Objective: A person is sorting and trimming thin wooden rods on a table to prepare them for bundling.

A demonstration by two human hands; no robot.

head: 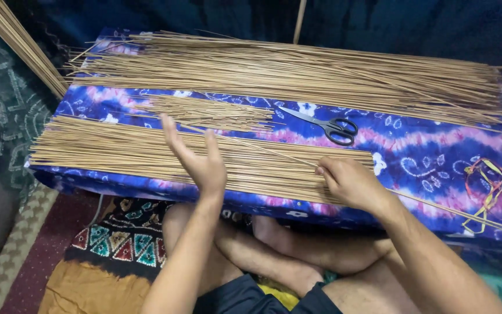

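A flat bundle of thin tan sticks (117, 152) lies along the near edge of a low table covered in blue and pink tie-dye cloth (425, 157). My left hand (196, 160) hovers just above this bundle, fingers straight and apart, holding nothing. My right hand (350, 183) rests on the bundle's right end, its fingers curled on one long thin stick (454, 210) that runs off to the right. A smaller heap of short sticks (210, 113) lies just beyond my left hand. Black-handled scissors (326, 125) lie on the cloth past my right hand.
A large pile of long sticks (297, 72) fills the far side of the table. More sticks (21, 46) lean at the upper left. Coloured bands (486, 180) lie at the right. My crossed legs (274, 256) sit under the table on a patterned mat (120, 238).
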